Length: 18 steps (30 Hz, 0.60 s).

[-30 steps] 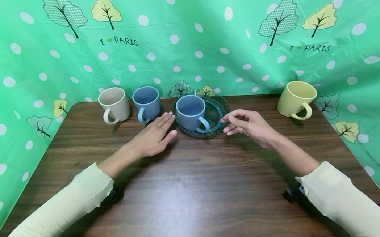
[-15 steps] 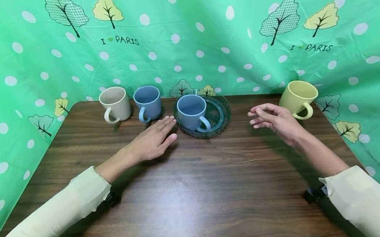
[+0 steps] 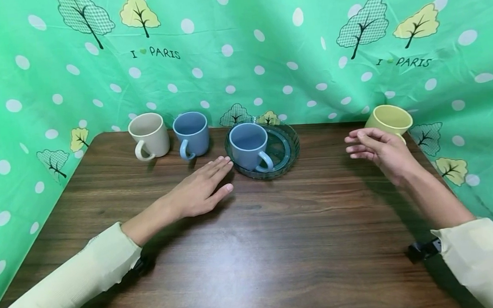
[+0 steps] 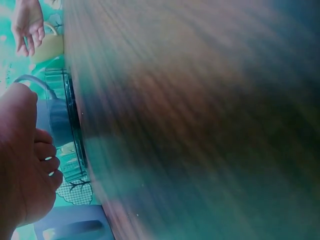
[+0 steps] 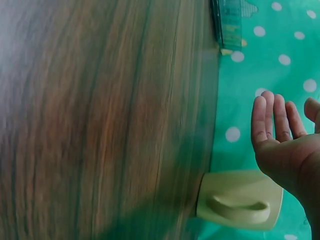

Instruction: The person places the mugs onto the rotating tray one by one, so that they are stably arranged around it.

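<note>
In the head view a blue mug [image 3: 246, 147] stands upright in the left part of a dark clear glass dish [image 3: 291, 163], its handle toward the front right. My left hand [image 3: 199, 187] has its fingers straight, fingertips close to the dish's front left rim; whether they touch it I cannot tell. To the right, my right hand [image 3: 384, 155] is held in the air with loosely bent fingers and nothing in it. Behind it, partly hidden, stands a yellow mug [image 3: 390, 117]. The right wrist view shows that yellow mug [image 5: 240, 200] apart from the fingers.
A second blue mug [image 3: 191, 134] and a whitish mug [image 3: 150, 135] stand side by side left of the dish. All sit near the back of the brown wooden table [image 3: 252, 248]. A green dotted cloth [image 3: 266, 54] hangs behind and at both sides.
My right hand has moved right, from beside the dish to in front of the yellow mug. The left hand has slid slightly toward the front. The mugs and dish have stayed put.
</note>
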Motion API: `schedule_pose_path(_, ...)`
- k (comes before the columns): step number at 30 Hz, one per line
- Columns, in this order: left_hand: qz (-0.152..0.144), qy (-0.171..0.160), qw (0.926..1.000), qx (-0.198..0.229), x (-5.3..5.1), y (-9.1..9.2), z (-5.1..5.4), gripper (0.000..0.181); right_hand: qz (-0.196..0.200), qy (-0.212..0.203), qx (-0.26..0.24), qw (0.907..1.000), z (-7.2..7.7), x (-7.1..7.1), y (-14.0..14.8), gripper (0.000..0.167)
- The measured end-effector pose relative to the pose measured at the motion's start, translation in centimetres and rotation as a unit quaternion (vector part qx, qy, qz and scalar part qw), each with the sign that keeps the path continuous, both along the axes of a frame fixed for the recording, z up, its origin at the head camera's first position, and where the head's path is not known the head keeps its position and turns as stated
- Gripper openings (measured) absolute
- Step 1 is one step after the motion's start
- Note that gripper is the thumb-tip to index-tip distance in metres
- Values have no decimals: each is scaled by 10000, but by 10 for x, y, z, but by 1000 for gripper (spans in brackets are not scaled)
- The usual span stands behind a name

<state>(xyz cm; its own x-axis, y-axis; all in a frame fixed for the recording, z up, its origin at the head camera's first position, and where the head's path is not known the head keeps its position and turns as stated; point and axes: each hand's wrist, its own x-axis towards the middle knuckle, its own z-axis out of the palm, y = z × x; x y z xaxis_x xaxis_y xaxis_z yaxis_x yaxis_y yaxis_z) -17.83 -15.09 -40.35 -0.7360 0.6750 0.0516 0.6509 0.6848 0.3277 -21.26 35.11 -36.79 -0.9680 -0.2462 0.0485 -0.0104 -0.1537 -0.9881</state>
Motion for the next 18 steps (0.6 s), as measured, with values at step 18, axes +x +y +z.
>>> schedule_pose_path(18,-728,233,9970,-132,6,-4,-1,72,-210,-74,-471,9986,5,0,36,26)
